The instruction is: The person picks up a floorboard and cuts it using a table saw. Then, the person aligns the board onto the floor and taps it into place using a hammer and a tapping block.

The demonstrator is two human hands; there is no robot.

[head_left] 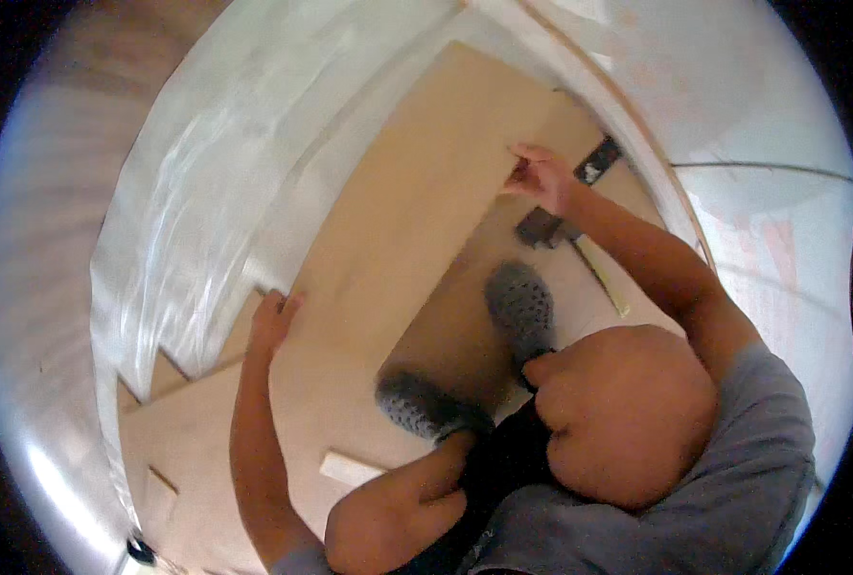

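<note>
A long, smooth tan board (407, 192) lies between my arms, running from near my feet toward the far wall. My left hand (274, 318) is closed at its left edge, thumb and fingers pinched there. My right hand (540, 179) has its fingers curled on the board's right edge, farther off. Under that edge a dark shadow falls, so the right side seems raised off the surface beneath. Close to my right wrist rests a dark block-like tool head (539, 227). Beside it lies a yellowish stick or handle (602, 276); whether they join is hidden by my forearm.
Wrinkled translucent plastic sheeting (225, 153) spreads along the left. A black piece with a white patch (599, 159) lies near the pale right wall (762, 211). My grey perforated shoes (520, 305) flank the shadowed strip. Small wood offcuts (350, 467) lie near my left knee.
</note>
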